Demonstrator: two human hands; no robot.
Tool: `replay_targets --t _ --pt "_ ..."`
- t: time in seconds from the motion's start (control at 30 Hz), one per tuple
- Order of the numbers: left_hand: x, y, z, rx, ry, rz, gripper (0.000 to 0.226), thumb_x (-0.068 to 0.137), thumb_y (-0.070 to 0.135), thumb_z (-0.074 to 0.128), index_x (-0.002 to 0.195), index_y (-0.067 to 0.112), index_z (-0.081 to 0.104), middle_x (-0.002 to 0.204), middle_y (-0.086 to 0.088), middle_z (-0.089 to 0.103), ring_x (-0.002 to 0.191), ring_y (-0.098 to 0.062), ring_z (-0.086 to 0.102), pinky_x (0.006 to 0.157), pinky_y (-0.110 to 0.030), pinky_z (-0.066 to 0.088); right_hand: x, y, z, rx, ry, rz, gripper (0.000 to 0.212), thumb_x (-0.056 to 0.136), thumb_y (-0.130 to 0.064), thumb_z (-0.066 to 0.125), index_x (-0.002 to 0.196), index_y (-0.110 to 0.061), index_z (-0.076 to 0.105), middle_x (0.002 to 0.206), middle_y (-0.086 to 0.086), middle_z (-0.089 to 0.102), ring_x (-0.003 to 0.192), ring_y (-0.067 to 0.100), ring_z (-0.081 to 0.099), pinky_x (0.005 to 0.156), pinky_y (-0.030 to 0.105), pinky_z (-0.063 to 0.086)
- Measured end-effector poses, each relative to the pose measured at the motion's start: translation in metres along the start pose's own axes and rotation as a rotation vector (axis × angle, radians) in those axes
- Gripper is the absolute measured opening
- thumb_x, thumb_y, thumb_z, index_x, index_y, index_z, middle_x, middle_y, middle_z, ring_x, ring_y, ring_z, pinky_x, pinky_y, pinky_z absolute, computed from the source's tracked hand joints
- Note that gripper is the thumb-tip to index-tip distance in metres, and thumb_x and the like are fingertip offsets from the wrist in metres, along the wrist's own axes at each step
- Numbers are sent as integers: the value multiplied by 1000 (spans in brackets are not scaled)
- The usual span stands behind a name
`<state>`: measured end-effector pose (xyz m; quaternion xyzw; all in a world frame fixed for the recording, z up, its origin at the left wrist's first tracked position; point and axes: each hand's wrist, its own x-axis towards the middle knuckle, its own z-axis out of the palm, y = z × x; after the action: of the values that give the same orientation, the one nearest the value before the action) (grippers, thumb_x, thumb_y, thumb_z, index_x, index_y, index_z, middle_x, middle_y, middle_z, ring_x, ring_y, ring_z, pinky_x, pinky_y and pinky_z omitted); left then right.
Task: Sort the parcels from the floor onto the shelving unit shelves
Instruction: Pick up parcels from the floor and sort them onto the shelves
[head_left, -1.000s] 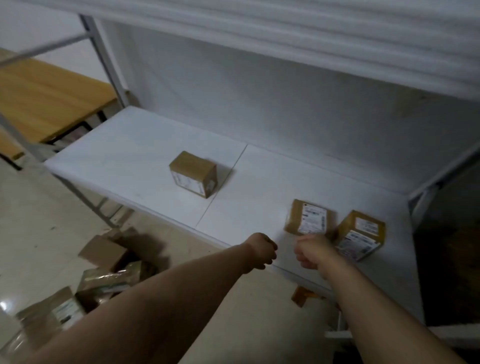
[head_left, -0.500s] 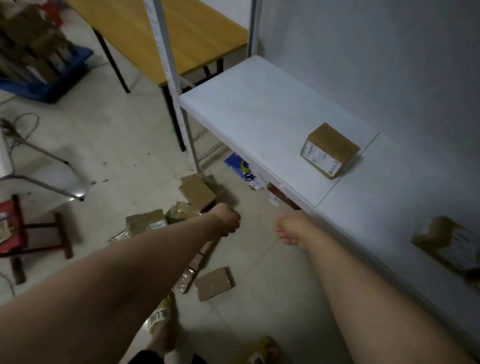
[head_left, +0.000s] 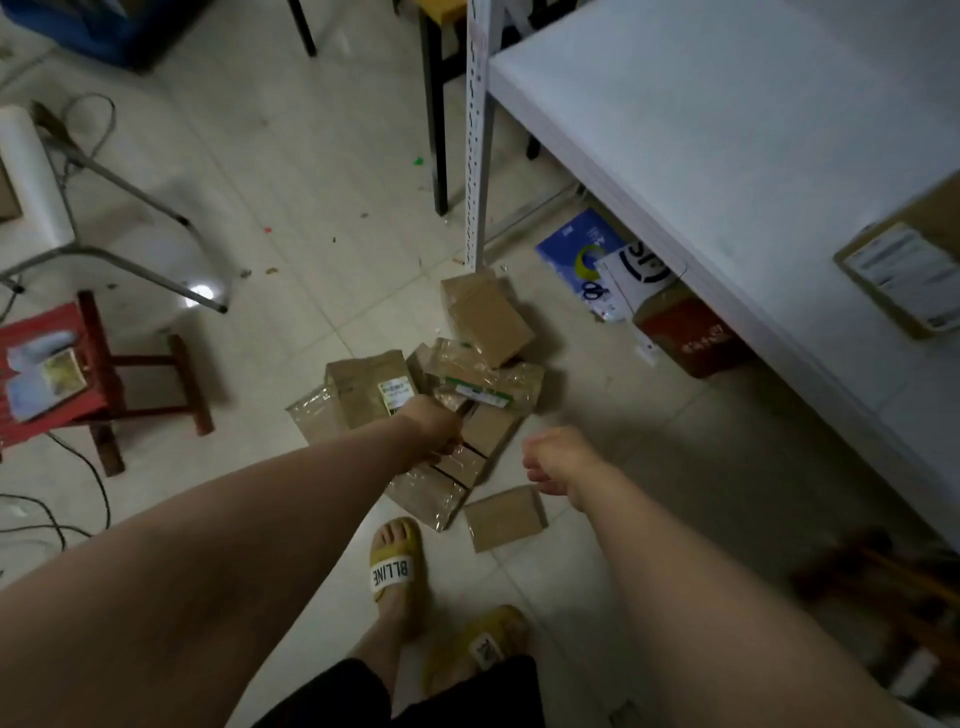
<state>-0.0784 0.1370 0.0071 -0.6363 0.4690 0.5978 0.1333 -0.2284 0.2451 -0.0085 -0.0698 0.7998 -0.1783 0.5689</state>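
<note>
Over parcel pile (head_left: 483, 379), left hand (head_left: 434, 426) grip cannot tell; right hand (head_left: 556, 460) loose, empty; glossy tape, slip risk

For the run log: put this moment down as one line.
phase: pickup from floor | left hand: low over floor parcels, grip hidden | right hand: empty, loosely curled | shelf: one labelled parcel in view

Brown cardboard parcels (head_left: 488, 322), some glossy-wrapped; matt white shelf (head_left: 727, 130); shiny tiled floor (head_left: 311, 156)
</note>
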Motion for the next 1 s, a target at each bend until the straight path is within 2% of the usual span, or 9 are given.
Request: replay_targets --t 0.17,0.3,0.47,0.57,0.63,0.7,0.8,0.9,1.0 --pt "73 -43 42 -78 -55 -44 22 96 5 53 110 -4 66 96 -16 67 76 -24 60 67 -30 48 85 48 18 35 51 55 18 91 0 53 81 -12 62 76 13 56 52 19 48 51 24 38" --pt "142 -98 88 -126 -103 -130 11 95 3 54 103 3 62 84 -12 62 63 -18 57 58 -27 45 161 107 40 10 36 120 27 91 2 50 70 -13 55 69 12 48 51 19 41 53 28 34" --pt "221 -172 140 -115 -147 -270 6 95 15 57 97 10 61 91 -7 60 75 -18 56 63 -29 47 240 183 65 58 56 215 11 91 -16 59 90 -7 66 83 14 63 73 25 58 68 35 46" --pt "270 -203 166 -158 -147 -307 23 97 26 57 114 11 60 98 -6 55 84 -18 52 71 -33 45 293 216 78 30 32 219 29 91 -21 62 113 -2 67 96 16 66 84 30 61 76 40 54" --pt "301 -217 182 -170 -140 -320 38 98 30 54 129 9 55 93 -4 52 82 -18 48 80 -36 42 323 232 85 -8 52 199 30 93 -25 62 113 -3 66 103 17 67 92 32 62 88 44 57" --pt "330 -229 196 -189 -129 -346 47 98 34 52 139 11 49 106 -10 58 96 -23 55 87 -40 39 354 246 89 -95 89 170 35 94 -30 60 117 -3 67 118 21 66 107 36 63 97 46 54" --pt "367 -245 211 -196 -113 -402 46 96 41 51 136 18 51 142 -15 51 130 -33 47 94 -42 36 398 263 94 -153 123 166 50 93 -39 61 128 -2 64 128 19 65 116 35 63 89 35 52" --pt "392 -260 222 -261 -142 -443 50 94 50 53 135 22 51 134 -9 53 124 -28 49 102 -43 37 427 277 103 -60 69 204 59 92 -45 62 138 -9 57 136 14 62 122 33 59 97 38 50" --pt "397 -264 230 -395 -154 -472 37 97 46 49 118 17 54 99 -8 60 92 -25 57 77 -37 46 431 286 112 59 22 201 67 90 -50 63 146 -18 45 143 10 54 127 34 53 102 46 46"
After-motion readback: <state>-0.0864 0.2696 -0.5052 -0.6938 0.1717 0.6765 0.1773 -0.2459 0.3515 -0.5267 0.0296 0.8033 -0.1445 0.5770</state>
